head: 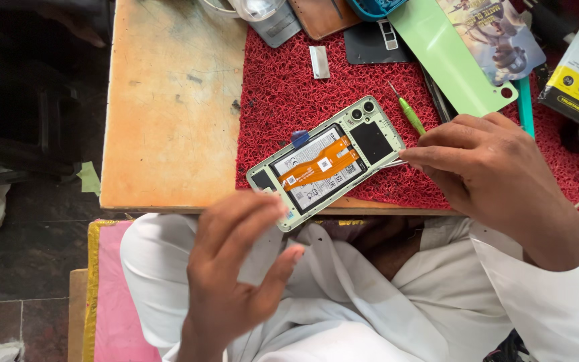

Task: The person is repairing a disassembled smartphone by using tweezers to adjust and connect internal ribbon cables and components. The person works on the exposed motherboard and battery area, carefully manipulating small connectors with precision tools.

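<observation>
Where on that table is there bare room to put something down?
The bare wooden tabletop left of the red mat is free. On the mat, a patch lies open between the opened phone and the small silver strip. The mat's right side is crowded: green back cover, boxes, tools, right hand.

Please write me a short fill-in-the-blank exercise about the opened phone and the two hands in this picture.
1. The opened phone lies on a ____ bristly mat.
2. The right hand holds thin metal ____ against the phone's edge.
3. The flat cable running across the battery is ____ in colour.
4. The left hand is at the phone's ____ end, away from the camera lenses.

Missing words: red; tweezers; orange; bottom
</observation>
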